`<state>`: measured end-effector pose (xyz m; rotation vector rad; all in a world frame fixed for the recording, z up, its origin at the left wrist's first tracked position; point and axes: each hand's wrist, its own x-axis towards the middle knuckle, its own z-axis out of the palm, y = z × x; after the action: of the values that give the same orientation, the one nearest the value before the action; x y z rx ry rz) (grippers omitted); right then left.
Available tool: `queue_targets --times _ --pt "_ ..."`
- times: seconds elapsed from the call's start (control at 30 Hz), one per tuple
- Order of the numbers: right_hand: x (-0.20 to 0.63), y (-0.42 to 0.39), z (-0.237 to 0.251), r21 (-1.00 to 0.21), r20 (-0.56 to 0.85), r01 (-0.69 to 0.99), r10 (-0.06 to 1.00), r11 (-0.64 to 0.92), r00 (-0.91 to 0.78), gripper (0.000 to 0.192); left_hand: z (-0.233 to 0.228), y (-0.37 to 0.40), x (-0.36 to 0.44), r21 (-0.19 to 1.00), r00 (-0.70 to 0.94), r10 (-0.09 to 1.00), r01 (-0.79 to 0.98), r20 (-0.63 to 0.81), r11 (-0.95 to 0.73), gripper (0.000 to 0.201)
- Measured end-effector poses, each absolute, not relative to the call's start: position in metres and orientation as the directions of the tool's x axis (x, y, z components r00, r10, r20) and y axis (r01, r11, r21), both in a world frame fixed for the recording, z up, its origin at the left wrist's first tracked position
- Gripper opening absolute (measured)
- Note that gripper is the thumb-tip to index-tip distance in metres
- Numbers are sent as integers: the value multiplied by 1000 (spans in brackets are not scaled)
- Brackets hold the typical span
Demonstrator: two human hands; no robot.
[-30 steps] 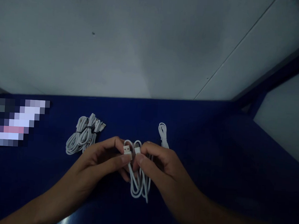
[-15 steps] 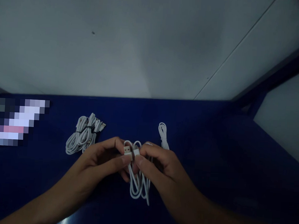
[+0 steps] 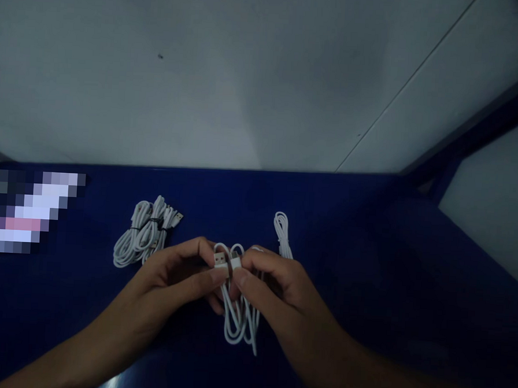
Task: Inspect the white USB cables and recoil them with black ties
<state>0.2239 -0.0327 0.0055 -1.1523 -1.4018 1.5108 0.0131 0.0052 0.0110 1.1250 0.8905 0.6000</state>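
Two hands (image 3: pixel 163 281) (image 3: pixel 286 288) pinch two white cable plugs (image 3: pixel 219 259) (image 3: pixel 236 262).

The left hand (image 3: pixel 174 279) and right hand (image 3: pixel 284 291) sit close together, both pinching, forearms (image 3: pixel 89 338) angled inward.

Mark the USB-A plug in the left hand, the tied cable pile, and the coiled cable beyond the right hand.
USB-A plug (image 3: pixel 219 261): head view, on its metal shell.
Tied cable pile (image 3: pixel 147 238): head view, on a middle coil.
Coiled cable (image 3: pixel 283 234): head view, on its visible strands.
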Motion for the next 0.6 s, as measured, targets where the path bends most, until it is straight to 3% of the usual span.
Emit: queue_targets --times 0.6 --pt "223 -32 7 -993 -117 63 945 -102 -306 37 13 4 14 940 528 794 22 -300 341 20"
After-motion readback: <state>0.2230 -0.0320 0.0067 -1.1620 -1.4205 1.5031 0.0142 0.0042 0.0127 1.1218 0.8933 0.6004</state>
